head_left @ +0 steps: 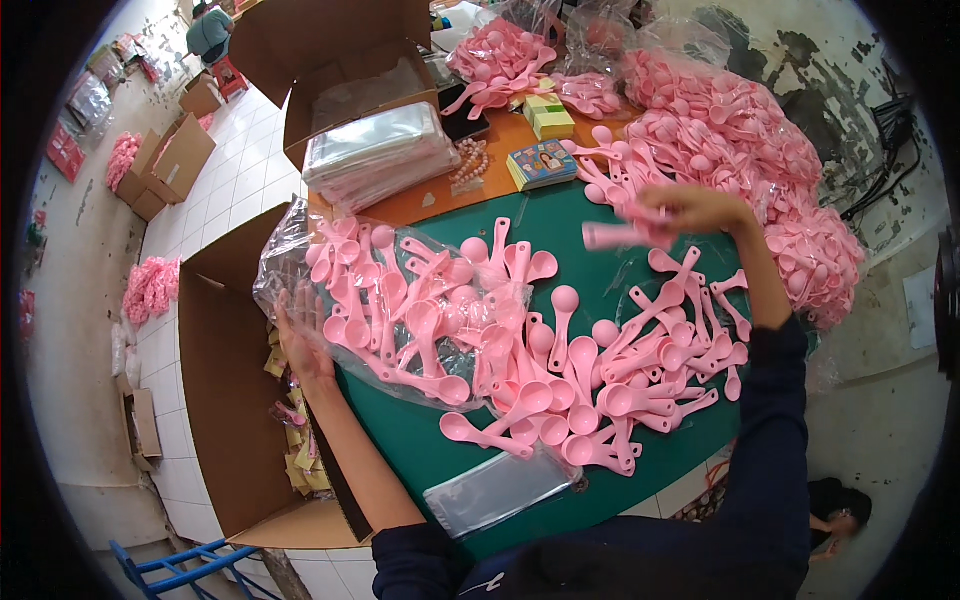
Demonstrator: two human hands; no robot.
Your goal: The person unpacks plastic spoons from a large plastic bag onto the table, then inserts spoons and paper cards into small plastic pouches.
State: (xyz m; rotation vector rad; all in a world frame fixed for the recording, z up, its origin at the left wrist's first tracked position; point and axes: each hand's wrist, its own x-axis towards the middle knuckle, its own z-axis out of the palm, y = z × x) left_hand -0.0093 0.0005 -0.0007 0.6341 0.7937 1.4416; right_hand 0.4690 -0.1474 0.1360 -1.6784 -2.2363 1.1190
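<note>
Evidently, the right hand (690, 208) is curled around at least one pink plastic spoon (610, 236), blurred, above the far right part of the flat green tabletop (560, 240); the exact count cannot be told. The left hand (303, 335), fingers loosely spread, lies against the left side of a clear, crinkled plastic bag (282, 262); whether it pinches the film is unclear. Round-bowled pink spoons fill that bag, and a loose pink spoon heap (640, 375) lies just right of it. At the near edge rest flat clear plastic sleeves (498, 492). Left stands a brown cardboard box (222, 400). Farther off are a thick clear plastic stack (380, 150), colourful printed cards (542, 165) and bulging, spoon-filled clear sacks (725, 150).
</note>
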